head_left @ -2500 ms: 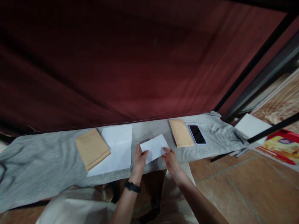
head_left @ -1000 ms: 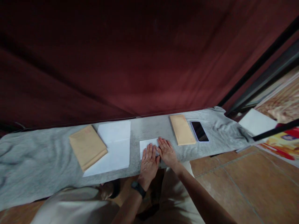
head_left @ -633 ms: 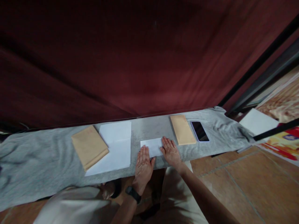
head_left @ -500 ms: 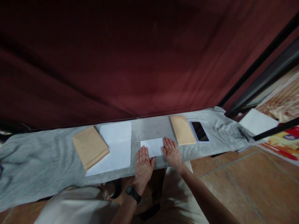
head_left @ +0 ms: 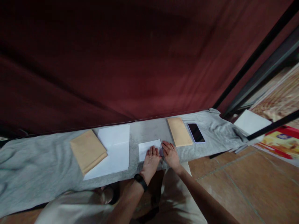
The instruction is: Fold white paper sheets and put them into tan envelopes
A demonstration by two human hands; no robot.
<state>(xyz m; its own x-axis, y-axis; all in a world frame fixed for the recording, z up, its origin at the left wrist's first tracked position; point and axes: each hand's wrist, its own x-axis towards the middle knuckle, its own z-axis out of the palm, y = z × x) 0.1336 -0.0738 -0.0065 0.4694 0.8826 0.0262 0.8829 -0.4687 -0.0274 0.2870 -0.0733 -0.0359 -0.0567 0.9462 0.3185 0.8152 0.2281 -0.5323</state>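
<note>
A small folded white paper (head_left: 146,147) lies on the grey cloth (head_left: 42,161) covering a long narrow table. My left hand (head_left: 151,161), with a black watch on the wrist, lies flat on the paper's near right part, fingers stretched out. My right hand (head_left: 171,154) lies flat just beside it, fingers at the paper's right edge. Neither hand holds anything.
Left of the paper lie white sheets (head_left: 112,151) with a stack of brown envelopes (head_left: 87,151) on them. To the right lie one brown envelope (head_left: 179,131) and a dark phone (head_left: 196,132). A dark red curtain (head_left: 116,62) hangs behind. Tiled floor (head_left: 245,183) and more white paper (head_left: 251,122) are at right.
The paper was held up in both hands, then laid on the cloth. My left hand has since slid right over it, close to my right hand. The view shifted slightly.
</note>
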